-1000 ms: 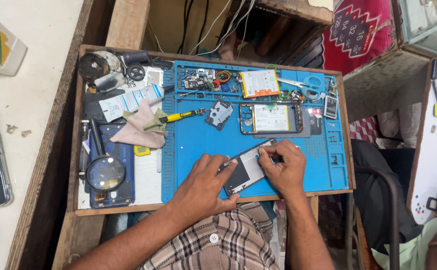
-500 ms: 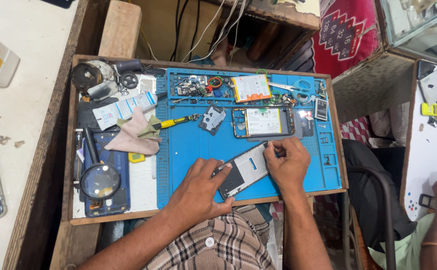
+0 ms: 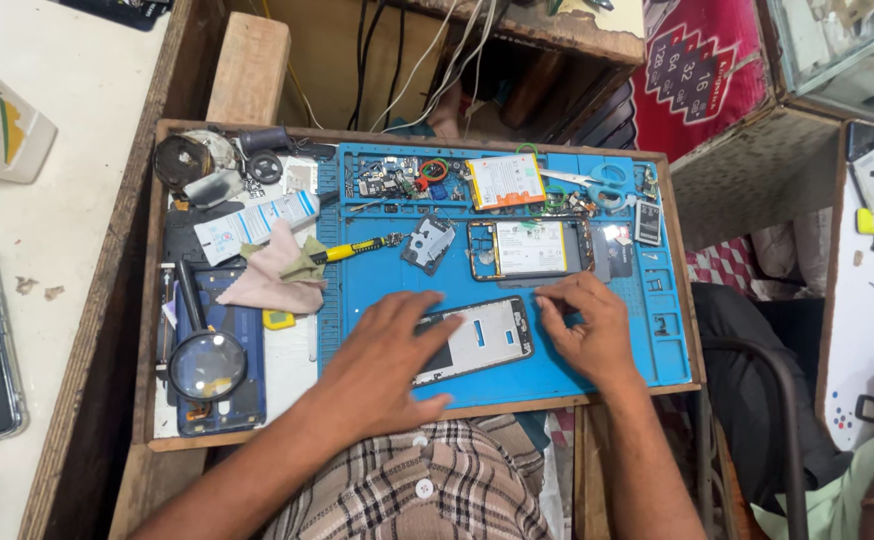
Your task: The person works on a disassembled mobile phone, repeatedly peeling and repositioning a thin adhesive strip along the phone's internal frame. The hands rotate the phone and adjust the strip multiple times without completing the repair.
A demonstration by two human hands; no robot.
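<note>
Phone frame (image 3: 482, 340) lies flat on blue mat (image 3: 377, 290), near mat's front edge, centre. L hand (image 3: 392, 360) rests open, palm down, on frame's left end; R hand (image 3: 587, 325) touches its right end w/ fingertips (image 3: 547, 300), not clenched. Opened phone w/ battery (image 3: 529, 248) just behind frame; yellow screwdriver (image 3: 357, 248) toward mat's left edge; magnifier (image 3: 207, 362) at tray's front-left corner.
</note>
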